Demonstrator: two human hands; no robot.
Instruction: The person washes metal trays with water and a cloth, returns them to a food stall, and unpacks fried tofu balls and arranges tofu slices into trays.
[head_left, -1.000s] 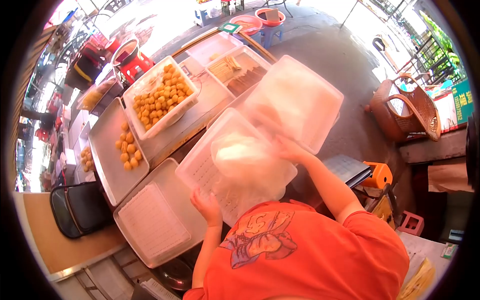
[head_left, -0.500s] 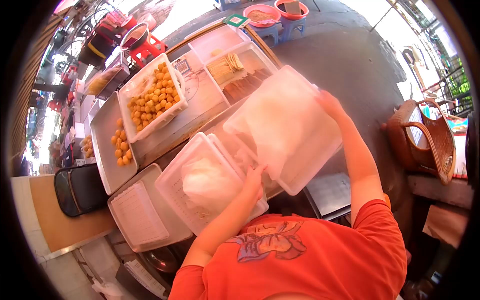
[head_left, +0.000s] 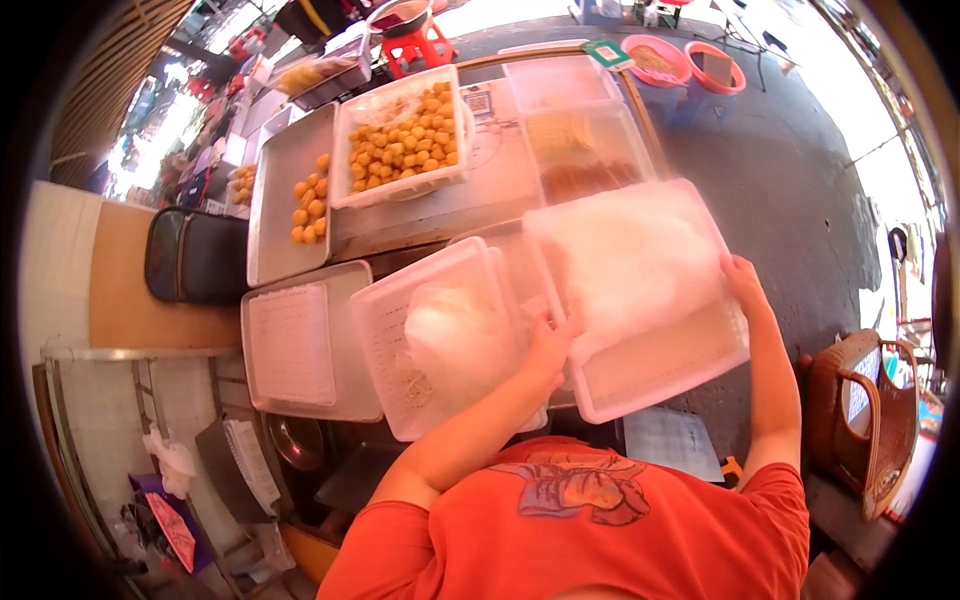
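Note:
A shallow white plastic tray [head_left: 668, 392] lies level in front of me, gripped by its two side edges. My left hand [head_left: 553, 348] is closed on its left edge, and my right hand [head_left: 741, 283] holds the right edge. Inside the tray a crumpled white sheet [head_left: 635, 260], perhaps plastic or cloth, covers the far part; the near part of the bottom shows. Left of my left hand stands a white perforated basket [head_left: 382, 318] with a white bundle [head_left: 445, 322] in it. My forearm hides part of that basket.
On the counter, a white basket [head_left: 402, 190] holds round golden balls, beside a metal tray [head_left: 277, 215] with several more. Further right is a clear lidded container [head_left: 585, 132]. A white rack [head_left: 290, 345] lies at left; a wicker chair [head_left: 870, 400] stands at right.
The tray has gone from tilted up to nearly level and lower, with both hands still on it. My view has turned to the left, so the counter appears further right.

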